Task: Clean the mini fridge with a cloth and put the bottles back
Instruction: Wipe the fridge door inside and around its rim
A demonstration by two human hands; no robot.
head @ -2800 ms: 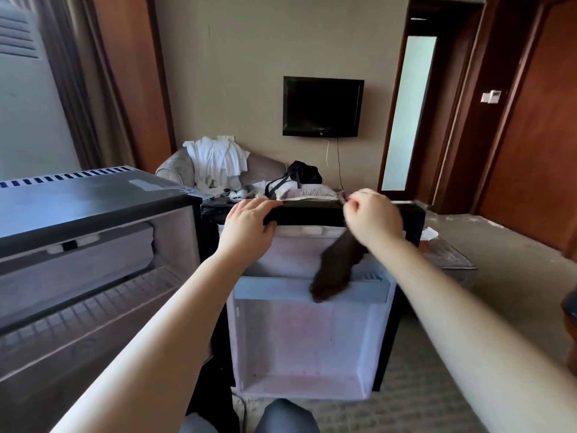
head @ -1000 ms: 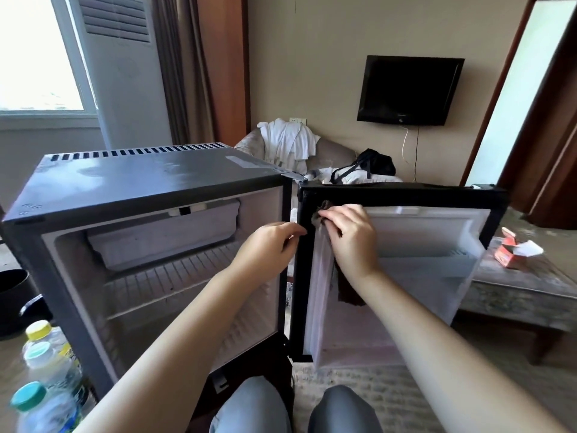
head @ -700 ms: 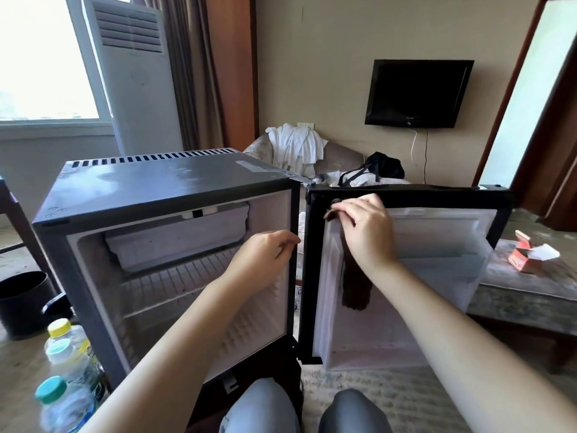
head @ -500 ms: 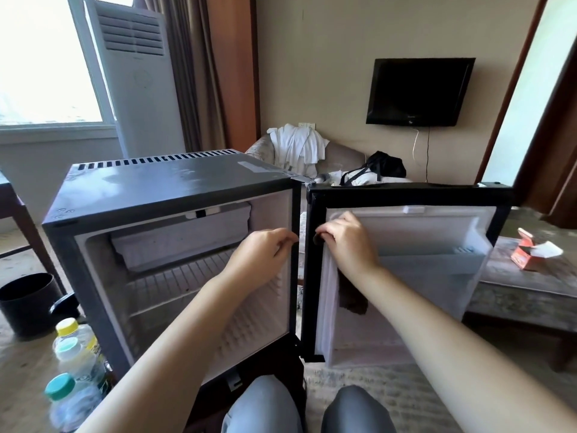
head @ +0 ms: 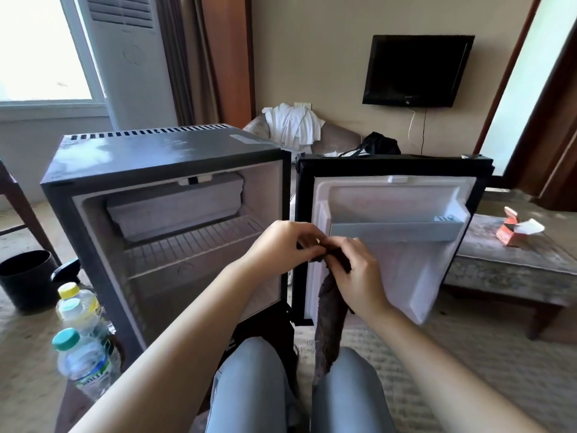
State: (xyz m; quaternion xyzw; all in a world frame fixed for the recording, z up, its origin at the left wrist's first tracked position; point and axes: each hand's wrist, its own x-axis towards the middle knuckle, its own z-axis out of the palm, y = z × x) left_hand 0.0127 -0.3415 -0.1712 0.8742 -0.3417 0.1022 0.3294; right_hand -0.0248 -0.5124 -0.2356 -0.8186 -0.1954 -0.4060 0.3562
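The black mini fridge (head: 162,157) stands open, its white inside bare except for a wire shelf (head: 193,245). Its door (head: 390,239) swings out to the right, with one grey door shelf. A dark brown cloth (head: 331,326) hangs down in front of the door's hinge edge. My left hand (head: 281,245) pinches the cloth's top end and my right hand (head: 356,273) grips it just below. Several plastic water bottles (head: 81,345) with yellow, white and teal caps stand on the floor at the fridge's lower left.
A black bin (head: 25,276) sits on the floor at far left. A low stone-topped table (head: 512,264) with an orange box (head: 512,232) is right of the door. An armchair with white clothes (head: 293,126) stands behind the fridge. My knees are below the hands.
Both hands came down from the door's top corner to mid height. My left hand left the fridge's frame and took the cloth's top end. The cloth now hangs to my knee.
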